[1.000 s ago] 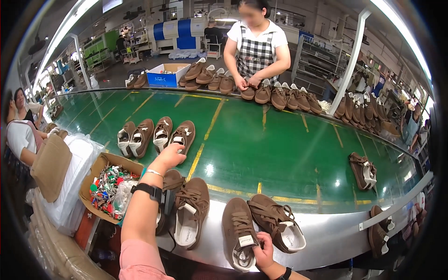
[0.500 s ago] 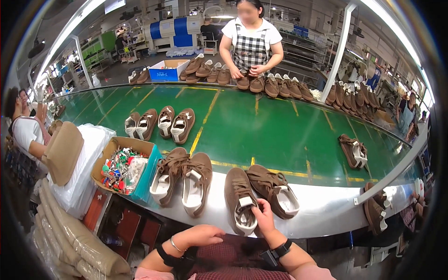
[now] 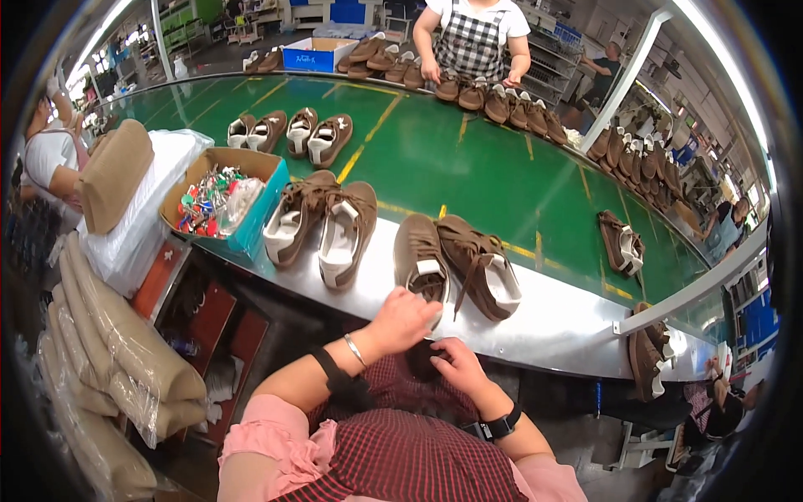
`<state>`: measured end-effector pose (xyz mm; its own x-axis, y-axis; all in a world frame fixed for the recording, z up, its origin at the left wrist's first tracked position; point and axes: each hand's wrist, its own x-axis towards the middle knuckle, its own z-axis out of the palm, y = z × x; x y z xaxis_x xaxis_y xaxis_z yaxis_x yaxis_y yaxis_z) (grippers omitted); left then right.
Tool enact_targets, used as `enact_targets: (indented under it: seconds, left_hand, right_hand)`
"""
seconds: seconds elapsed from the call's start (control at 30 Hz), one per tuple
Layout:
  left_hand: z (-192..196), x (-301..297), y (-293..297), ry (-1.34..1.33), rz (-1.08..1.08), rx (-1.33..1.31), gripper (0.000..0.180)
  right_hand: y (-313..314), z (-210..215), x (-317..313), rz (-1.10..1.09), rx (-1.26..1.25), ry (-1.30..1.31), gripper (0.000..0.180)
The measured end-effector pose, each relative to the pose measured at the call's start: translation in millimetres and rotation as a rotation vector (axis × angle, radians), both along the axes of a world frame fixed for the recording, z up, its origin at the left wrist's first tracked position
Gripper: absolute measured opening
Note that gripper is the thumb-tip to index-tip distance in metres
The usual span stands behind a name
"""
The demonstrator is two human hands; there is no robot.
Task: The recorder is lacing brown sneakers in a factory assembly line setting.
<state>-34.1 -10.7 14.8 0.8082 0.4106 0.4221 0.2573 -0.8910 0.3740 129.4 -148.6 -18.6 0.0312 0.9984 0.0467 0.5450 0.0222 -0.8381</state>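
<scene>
My left hand (image 3: 403,321) is over the heel of a brown lace-up shoe (image 3: 418,244) at the front edge of the metal ledge. Its fingers are bent together, and what they grip is hidden. Just right of it and nearer to me, my right hand (image 3: 459,365) has its fingers curled beside a small dark piece (image 3: 422,360), too unclear to name. The mate of that shoe, a brown shoe (image 3: 481,266) with loose laces and a pale lining, rests against its right side. Another pair stands to the left: one brown shoe (image 3: 299,216) and a second brown shoe (image 3: 348,234).
A teal carton (image 3: 266,206) of small coloured metal parts stands left, beside a white-wrapped stack (image 3: 150,209). Beyond the metal ledge (image 3: 552,335) runs a green conveyor belt (image 3: 468,176) carrying shoe pairs. Across it a person in a checked apron (image 3: 472,43) handles a row of shoes.
My left hand has moved right and up to the shoe's heel. My right hand has left the shoe opening and come down toward me. The view has tilted downward.
</scene>
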Motion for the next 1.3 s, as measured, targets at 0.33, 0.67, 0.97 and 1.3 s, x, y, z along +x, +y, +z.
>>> enact_targets:
  seconds: [0.33,0.67,0.97,1.3]
  left_hand:
    - [13,-53,35,0.045,0.230,0.038,0.031]
    - [14,-5,-28,-0.286,-0.062,-0.267,0.029]
    - [-26,3,-51,-0.144,0.042,-0.338,0.085]
    - [-57,-43,-113,0.087,-0.001,-0.286,0.058]
  right_hand:
    - [22,84,74,-0.293,0.557,-0.354,0.029]
    - [36,49,41,0.216,0.103,-0.910,0.012]
    - [-29,10,-24,0.595,-0.062,-0.517,0.027]
    - [-59,-70,-53,0.725,-0.305,-0.295,0.028]
